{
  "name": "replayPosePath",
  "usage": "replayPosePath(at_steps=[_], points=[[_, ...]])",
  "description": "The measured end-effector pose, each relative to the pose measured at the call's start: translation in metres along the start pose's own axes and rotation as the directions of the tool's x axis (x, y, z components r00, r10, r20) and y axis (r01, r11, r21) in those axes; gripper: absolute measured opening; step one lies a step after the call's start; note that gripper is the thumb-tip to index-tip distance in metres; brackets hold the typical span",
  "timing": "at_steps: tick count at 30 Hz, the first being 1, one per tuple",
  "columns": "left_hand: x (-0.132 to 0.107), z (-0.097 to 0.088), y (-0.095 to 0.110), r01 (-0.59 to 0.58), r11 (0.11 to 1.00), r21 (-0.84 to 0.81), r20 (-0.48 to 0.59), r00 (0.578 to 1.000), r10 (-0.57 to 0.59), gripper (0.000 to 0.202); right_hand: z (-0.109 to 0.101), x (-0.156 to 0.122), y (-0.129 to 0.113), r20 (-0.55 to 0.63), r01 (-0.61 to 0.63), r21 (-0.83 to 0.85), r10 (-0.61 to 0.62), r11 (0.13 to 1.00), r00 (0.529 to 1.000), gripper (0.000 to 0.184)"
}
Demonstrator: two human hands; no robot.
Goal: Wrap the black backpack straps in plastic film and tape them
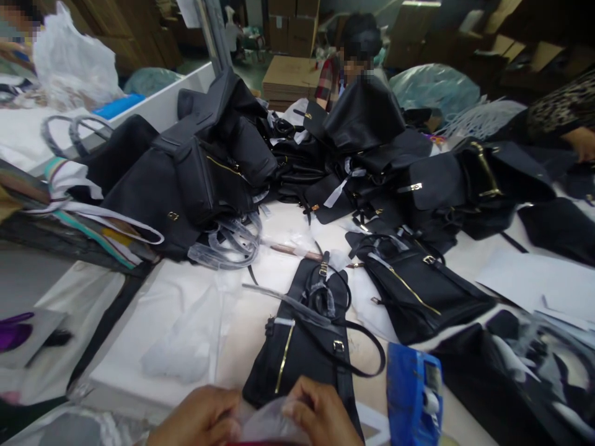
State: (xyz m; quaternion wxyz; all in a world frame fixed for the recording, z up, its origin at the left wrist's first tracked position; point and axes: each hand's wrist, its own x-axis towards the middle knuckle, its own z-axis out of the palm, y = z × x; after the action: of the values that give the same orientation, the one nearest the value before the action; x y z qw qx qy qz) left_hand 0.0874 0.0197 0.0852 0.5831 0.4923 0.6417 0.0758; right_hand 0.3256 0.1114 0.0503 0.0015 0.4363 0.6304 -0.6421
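At the bottom edge, my left hand (199, 418) and my right hand (323, 415) pinch a thin translucent plastic bag (269, 424) between them. Its lower part runs out of view, and something red shows just under it. Right beyond my hands lies a black backpack (309, 353) with a gold zipper, buckles and loose straps partly wrapped in clear film. My right hand overlaps its lower end. To the right of it stands a blue device (402, 393) with a small window and a white knob; its kind I cannot make out.
Clear plastic sheets (186, 341) lie at the left of the table. A second black backpack (418, 291) rests at the right, near white paper (525, 285). Black bags (186, 179) are heaped across the back. A person (330, 80) is behind the heap; another person's hand (583, 142) shows far right.
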Motion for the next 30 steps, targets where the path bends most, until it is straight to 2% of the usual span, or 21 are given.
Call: replayPosePath(at_steps=[3,5,8,10,12,15,17,23,28,30], points=[[0.007,0.003,0.009,-0.005,0.996,-0.084,-0.124,0.992,-0.005,0.008,-0.004,0.01,-0.01,0.015,0.02,0.021,-0.021,1.0,1.0,0.012],[0.023,0.004,0.021,-0.056,0.978,-0.2,-0.095,0.995,0.038,0.011,-0.011,0.016,-0.016,0.042,0.062,-0.018,-0.061,0.998,0.997,0.016],[0.054,0.007,0.038,-0.051,0.921,-0.387,0.004,0.998,0.057,0.01,-0.025,0.023,-0.019,0.052,0.106,-0.044,-0.104,0.993,0.993,0.025],[0.071,0.01,0.043,-0.041,0.9,-0.434,0.003,0.999,0.047,0.009,-0.033,0.026,-0.015,0.01,0.099,0.029,-0.099,0.995,0.995,0.029],[0.083,0.012,0.042,-0.042,0.902,-0.43,-0.028,0.999,0.033,0.012,-0.038,0.028,-0.008,-0.057,0.075,0.18,-0.066,0.981,0.996,0.025],[0.089,0.013,0.036,-0.027,0.914,-0.405,-0.034,0.999,0.015,0.014,-0.037,0.03,0.005,-0.096,0.017,0.377,0.021,0.926,0.995,0.024],[0.089,0.013,0.034,-0.01,0.926,-0.378,-0.008,1.0,0.008,0.017,-0.033,0.032,0.011,-0.099,-0.018,0.403,0.063,0.915,0.993,0.026],[0.085,0.007,0.035,0.011,0.934,-0.356,0.062,0.998,0.012,0.032,-0.018,0.039,0.009,-0.136,0.018,0.318,0.027,0.948,0.99,0.035],[0.092,0.01,0.034,0.006,0.834,-0.552,0.012,1.0,0.001,0.012,-0.016,0.044,-0.006,-0.204,0.129,0.109,-0.105,0.986,0.973,0.032],[0.095,0.011,0.032,0.006,0.809,-0.588,-0.012,1.0,-0.017,0.009,-0.018,0.048,-0.009,-0.18,0.152,0.013,-0.148,0.988,0.973,0.031]])
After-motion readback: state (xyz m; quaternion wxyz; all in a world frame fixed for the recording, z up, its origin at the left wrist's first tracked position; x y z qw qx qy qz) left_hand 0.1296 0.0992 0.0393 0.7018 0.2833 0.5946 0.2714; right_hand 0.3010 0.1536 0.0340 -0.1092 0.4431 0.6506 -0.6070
